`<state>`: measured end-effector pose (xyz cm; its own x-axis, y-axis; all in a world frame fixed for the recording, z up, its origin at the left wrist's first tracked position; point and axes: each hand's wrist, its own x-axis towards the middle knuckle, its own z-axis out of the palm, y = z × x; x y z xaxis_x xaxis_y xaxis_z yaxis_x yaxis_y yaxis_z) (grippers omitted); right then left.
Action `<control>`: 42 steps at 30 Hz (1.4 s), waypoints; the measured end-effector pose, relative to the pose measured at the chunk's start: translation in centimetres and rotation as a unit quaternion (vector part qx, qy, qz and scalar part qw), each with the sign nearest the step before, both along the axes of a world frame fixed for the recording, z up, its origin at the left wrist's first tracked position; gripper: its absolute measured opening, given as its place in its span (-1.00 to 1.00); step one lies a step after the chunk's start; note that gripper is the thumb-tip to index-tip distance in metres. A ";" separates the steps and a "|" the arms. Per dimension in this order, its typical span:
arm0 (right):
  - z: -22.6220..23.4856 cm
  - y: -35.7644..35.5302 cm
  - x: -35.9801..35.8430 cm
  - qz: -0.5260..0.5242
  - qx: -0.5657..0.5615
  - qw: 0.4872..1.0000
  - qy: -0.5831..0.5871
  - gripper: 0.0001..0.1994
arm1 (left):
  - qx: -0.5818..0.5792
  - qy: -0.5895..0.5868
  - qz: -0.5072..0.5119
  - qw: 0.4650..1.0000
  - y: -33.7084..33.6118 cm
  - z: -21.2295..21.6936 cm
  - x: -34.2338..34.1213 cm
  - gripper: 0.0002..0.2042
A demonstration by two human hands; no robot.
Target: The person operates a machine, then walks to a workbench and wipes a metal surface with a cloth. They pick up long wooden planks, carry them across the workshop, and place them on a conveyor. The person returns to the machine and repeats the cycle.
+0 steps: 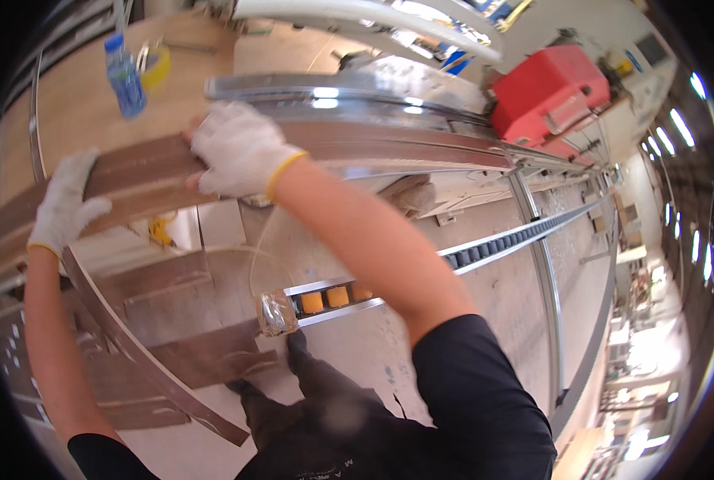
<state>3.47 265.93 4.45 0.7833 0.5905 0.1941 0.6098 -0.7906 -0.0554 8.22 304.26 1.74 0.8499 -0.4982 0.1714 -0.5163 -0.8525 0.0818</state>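
Both my hands wear white knitted gloves with yellow cuffs and are on a long brown profile [145,164] lying across the bench. My left hand [69,200] rests flat on it near its left end, fingers stretched and thumb spread. Farther right, my right hand [241,152] curls over the same profile, fingertips at its far side and thumb at its near side. Beyond the right hand, a shiny metal rail [349,104] runs alongside the brown piece.
A blue-capped water bottle [125,80] and a yellow tape roll [155,66] stand on the wooden bench top [69,88]. A red machine housing [549,92] is at the far right. Below runs a roller track [501,244]. Brown strips [145,352] lie near my legs.
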 end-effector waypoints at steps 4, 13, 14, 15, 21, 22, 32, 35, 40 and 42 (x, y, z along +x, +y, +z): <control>-0.3 -9.2 -4.8 -0.056 -0.038 0.993 -0.098 -0.25 | 0.005 -0.027 0.032 0.999 1.9 -1.6 0.1 -0.08; -3.1 -25.3 -4.8 -0.250 -0.037 0.965 -0.075 -0.47 | 0.035 -0.046 0.017 0.998 7.9 -3.5 3.7 -0.11; -3.3 -25.3 -4.4 -0.225 -0.009 0.970 -0.093 -0.48 | 0.071 -0.035 0.047 0.996 8.5 -3.6 4.0 -0.11; -3.4 -25.2 -4.2 -0.236 0.015 0.967 -0.091 -0.52 | 0.051 -0.025 0.038 0.998 9.0 -3.8 4.2 -0.09; -2.5 -22.8 -1.8 -0.259 0.033 0.964 -0.041 -0.52 | 0.080 -0.020 0.050 0.995 11.6 -3.5 5.2 -0.12; -2.6 -22.5 -1.2 -0.246 0.054 0.965 -0.070 -0.53 | 0.104 -0.031 0.058 0.992 12.1 -3.3 5.6 -0.12; -3.7 -22.4 0.9 -0.202 0.057 0.971 -0.117 -0.68 | 0.113 -0.058 0.088 0.988 8.4 -0.2 1.2 -0.27; -2.7 -21.3 0.4 -0.255 -0.050 0.959 -0.113 -0.64 | 0.027 -0.070 0.052 0.996 5.3 2.9 -8.4 -0.37; -0.5 -15.8 -3.4 -0.380 -0.121 0.906 -0.142 -0.45 | -0.027 -0.052 0.043 0.997 6.9 7.4 -25.9 -0.40; 0.4 -11.7 -7.4 -0.349 -0.096 0.913 -0.186 -0.43 | -0.067 -0.039 0.075 0.994 11.3 7.4 -33.7 -0.42</control>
